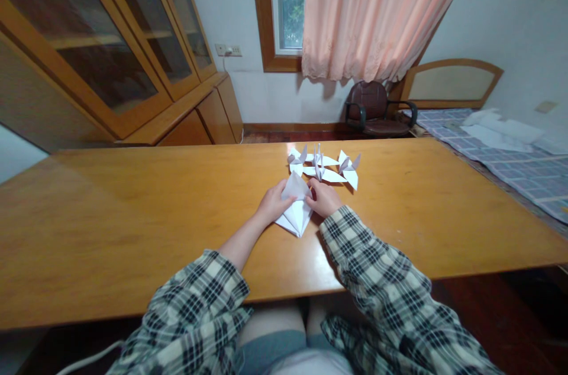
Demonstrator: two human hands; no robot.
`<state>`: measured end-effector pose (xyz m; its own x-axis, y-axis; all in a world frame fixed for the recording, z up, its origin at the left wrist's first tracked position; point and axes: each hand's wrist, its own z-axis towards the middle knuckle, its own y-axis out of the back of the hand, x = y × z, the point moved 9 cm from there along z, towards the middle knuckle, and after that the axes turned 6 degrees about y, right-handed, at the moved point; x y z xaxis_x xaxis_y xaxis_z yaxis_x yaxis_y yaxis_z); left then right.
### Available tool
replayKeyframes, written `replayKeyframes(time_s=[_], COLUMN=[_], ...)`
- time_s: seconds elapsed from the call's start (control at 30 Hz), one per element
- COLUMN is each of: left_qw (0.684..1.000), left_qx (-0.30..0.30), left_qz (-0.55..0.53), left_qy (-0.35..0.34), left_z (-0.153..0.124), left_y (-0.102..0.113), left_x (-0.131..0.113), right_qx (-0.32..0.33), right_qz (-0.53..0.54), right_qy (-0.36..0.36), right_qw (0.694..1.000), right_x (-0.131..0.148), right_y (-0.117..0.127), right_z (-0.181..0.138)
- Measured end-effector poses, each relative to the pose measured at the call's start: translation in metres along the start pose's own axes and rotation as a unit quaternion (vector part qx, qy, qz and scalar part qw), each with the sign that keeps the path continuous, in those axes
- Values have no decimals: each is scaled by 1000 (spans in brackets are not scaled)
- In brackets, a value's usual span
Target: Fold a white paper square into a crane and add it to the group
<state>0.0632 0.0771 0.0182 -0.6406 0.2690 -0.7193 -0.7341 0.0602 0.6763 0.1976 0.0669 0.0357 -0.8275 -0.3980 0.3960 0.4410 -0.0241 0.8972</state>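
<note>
A partly folded white paper (296,209), kite-shaped with its point toward me, lies on the wooden table (133,215). My left hand (274,202) pinches its left upper edge. My right hand (323,197) pinches the right upper edge, fingers curled onto the paper. Just beyond my hands sit three finished white paper cranes (323,167) in a row.
A glass-fronted wooden cabinet (110,49) stands at the left. Behind the table are a dark armchair (377,110), a window with a pink curtain (377,8), and a bed (510,156) with papers at the right.
</note>
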Motion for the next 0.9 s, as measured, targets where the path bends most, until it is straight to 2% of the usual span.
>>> replayKeyframes(time_s=[0.47,0.67,0.9], left_qw=[998,999,998], left_qx=[-1,-14,-9], left_qz=[54,51,52], left_qy=[19,13,20], left_z=[-2,-2,-2], left_y=[-4,-4,-4], left_x=[4,3,3], right_qx=[-43,-59,-30], right_qz=[112,78,26], right_qy=[-16,-18,-44], right_qw=[993,995,998], right_x=[-1,4,-1], right_y=[-12,-17,-14], right_z=[2,2,-3])
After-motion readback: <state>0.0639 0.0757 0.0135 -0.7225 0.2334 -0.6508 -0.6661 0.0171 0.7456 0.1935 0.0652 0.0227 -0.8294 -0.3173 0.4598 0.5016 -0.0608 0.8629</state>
